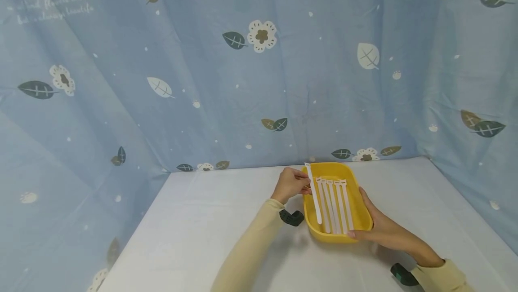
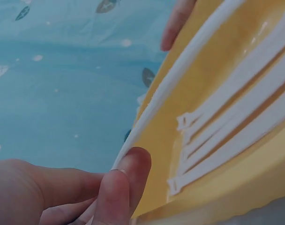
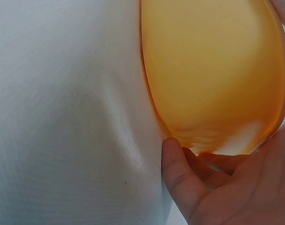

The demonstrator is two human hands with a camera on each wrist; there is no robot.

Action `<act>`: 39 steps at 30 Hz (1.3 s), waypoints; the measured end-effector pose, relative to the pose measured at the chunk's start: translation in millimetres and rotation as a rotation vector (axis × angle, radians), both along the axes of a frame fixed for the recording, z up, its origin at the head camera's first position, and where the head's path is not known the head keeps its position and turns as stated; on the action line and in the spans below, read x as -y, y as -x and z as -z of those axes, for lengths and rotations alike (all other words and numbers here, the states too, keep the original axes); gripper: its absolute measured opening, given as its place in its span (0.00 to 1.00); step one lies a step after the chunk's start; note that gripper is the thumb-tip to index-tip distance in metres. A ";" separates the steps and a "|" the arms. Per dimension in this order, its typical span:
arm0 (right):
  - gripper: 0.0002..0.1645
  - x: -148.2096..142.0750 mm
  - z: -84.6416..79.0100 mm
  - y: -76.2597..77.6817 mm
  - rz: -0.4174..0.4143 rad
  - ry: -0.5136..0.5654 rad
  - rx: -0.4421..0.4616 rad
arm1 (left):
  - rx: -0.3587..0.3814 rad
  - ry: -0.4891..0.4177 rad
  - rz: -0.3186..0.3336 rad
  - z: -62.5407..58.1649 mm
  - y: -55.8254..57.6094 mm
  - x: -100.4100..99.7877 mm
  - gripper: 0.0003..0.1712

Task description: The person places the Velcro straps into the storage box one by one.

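My left hand (image 1: 291,184) pinches a white cable strap (image 1: 315,202) between thumb and fingers, over the left side of a yellow tray (image 1: 358,202). In the left wrist view the pinched strap (image 2: 166,91) slants up from the fingertips. Inside the tray several more white straps (image 1: 347,204) lie side by side, their slotted heads toward the far end. My right hand (image 1: 384,227) grips the tray's right front corner, thumb on the near rim. The right wrist view shows that hand (image 3: 227,187) against the tray's yellow surface (image 3: 213,70); no straps are visible there.
A white-covered table (image 1: 210,229) lies under the tray. Behind and on both sides hangs a blue curtain (image 1: 226,81) with leaf and flower prints. Dark devices sit at the left wrist (image 1: 291,218) and right wrist (image 1: 404,275).
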State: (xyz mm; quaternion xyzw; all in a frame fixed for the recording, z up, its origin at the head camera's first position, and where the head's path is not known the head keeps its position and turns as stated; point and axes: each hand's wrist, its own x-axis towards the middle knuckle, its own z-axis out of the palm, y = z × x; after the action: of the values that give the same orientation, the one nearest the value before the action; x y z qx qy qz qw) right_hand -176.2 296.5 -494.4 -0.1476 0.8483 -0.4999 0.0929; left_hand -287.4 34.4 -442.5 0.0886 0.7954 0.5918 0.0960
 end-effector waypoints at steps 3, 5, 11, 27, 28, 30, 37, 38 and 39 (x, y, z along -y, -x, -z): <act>0.77 -0.4 0.6 0.0 0.005 -0.010 -0.004 | -0.021 0.036 0.006 -2.2 -1.3 -2.0 0.08; 0.77 -0.7 1.4 0.1 0.008 -0.010 -0.003 | -0.035 0.064 0.007 -3.5 -2.2 -3.4 0.08; 0.77 -0.6 1.9 0.3 0.018 -0.026 0.002 | -0.043 0.123 0.011 -1.8 -0.9 -6.7 0.08; 0.77 -0.2 1.0 -0.4 0.022 -0.037 -0.004 | -0.123 0.369 0.014 -2.1 1.3 -20.3 0.06; 0.77 -0.3 1.2 -0.4 0.020 -0.034 -0.006 | -0.131 0.391 0.013 -2.2 1.1 -21.2 0.06; 0.77 -0.4 1.6 -0.3 0.018 -0.029 -0.008 | -0.144 0.431 0.007 -2.8 0.7 -22.6 0.06; 0.76 -0.4 2.0 -0.2 0.024 -0.042 -0.012 | -0.170 0.528 -0.012 -4.4 -1.1 -26.8 0.11; 0.76 -0.4 2.0 -0.4 0.025 -0.046 -0.016 | -0.162 0.533 -0.015 -4.9 -1.6 -27.5 0.11; 0.76 -0.6 2.0 -0.5 0.025 -0.047 -0.017 | -0.158 0.538 -0.017 -5.5 -2.1 -28.2 0.12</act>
State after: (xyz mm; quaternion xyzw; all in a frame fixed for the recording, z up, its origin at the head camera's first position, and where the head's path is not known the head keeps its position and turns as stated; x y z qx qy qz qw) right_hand -175.7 297.0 -496.5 -0.1390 0.8625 -0.4795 0.0829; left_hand -285.3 62.7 -437.1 0.0992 0.9296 0.3515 0.0491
